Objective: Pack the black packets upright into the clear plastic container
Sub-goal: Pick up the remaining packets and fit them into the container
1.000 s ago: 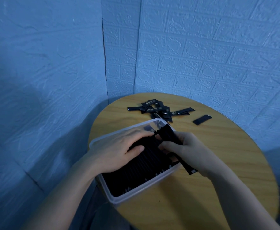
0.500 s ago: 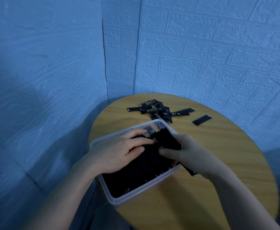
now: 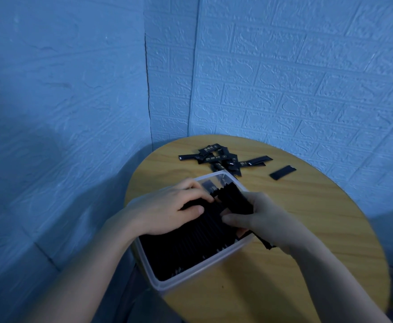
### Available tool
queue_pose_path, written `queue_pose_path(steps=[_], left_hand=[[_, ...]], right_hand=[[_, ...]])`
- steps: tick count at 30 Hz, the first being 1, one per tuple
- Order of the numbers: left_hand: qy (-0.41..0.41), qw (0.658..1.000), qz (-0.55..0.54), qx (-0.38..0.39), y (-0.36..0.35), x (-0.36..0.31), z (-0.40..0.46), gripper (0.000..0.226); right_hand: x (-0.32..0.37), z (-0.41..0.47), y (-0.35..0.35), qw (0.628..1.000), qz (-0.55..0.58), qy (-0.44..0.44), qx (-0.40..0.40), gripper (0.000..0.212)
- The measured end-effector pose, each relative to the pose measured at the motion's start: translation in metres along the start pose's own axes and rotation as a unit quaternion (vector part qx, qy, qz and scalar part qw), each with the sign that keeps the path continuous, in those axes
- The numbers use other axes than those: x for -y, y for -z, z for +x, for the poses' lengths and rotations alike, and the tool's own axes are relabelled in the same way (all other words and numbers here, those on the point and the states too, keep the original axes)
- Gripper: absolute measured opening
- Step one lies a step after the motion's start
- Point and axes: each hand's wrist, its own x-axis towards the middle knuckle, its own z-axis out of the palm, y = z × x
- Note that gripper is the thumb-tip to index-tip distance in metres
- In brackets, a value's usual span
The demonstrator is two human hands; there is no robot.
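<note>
A clear plastic container (image 3: 204, 273) sits on the left part of a round wooden table, filled with rows of upright black packets (image 3: 186, 248). My left hand (image 3: 167, 208) lies on top of the packed rows, its fingers curled over their top edges near the far end. My right hand (image 3: 260, 217) grips a stack of black packets (image 3: 235, 197) at the container's right rim; the stack's lower end sticks out below the hand over the table. Loose black packets (image 3: 221, 158) lie in a pile behind the container.
One single packet (image 3: 282, 172) lies apart on the table (image 3: 307, 217) to the right of the pile. Blue textured walls close in behind and on the left. The container overhangs the table's left edge.
My right hand has carried its stack of packets leftward, lower and closer into the container. My left hand has shifted slightly toward the far end of the rows.
</note>
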Motion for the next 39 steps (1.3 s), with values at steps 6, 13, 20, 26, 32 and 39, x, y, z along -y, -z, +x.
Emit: queue_pose_path(steps=[6, 13, 20, 26, 32, 39], left_hand=[[-0.008, 1.0, 0.012, -0.016, -0.004, 0.0, -0.001, 0.032], [-0.01, 1.0, -0.005, -0.016, -0.008, 0.004, -0.001, 0.033], [-0.011, 1.0, 0.0, -0.021, -0.007, 0.002, -0.001, 0.03], [0.001, 1.0, 0.012, -0.024, -0.007, 0.0, -0.001, 0.038], [-0.002, 1.0, 0.001, -0.023, -0.006, 0.0, -0.002, 0.046], [0.012, 0.999, 0.02, -0.029, -0.006, -0.001, -0.003, 0.051]], right_hand=[[-0.002, 0.002, 0.0, 1.0, -0.008, -0.004, -0.007, 0.022], [0.005, 0.008, 0.0, 0.999, 0.013, 0.009, -0.028, 0.017], [0.014, 0.026, -0.008, 0.99, 0.093, 0.015, -0.106, 0.021], [0.002, 0.022, -0.009, 0.997, 0.024, -0.002, -0.075, 0.024], [-0.003, 0.011, 0.004, 0.997, -0.05, 0.016, -0.053, 0.041], [-0.004, 0.005, 0.005, 0.994, -0.1, 0.021, -0.03, 0.038]])
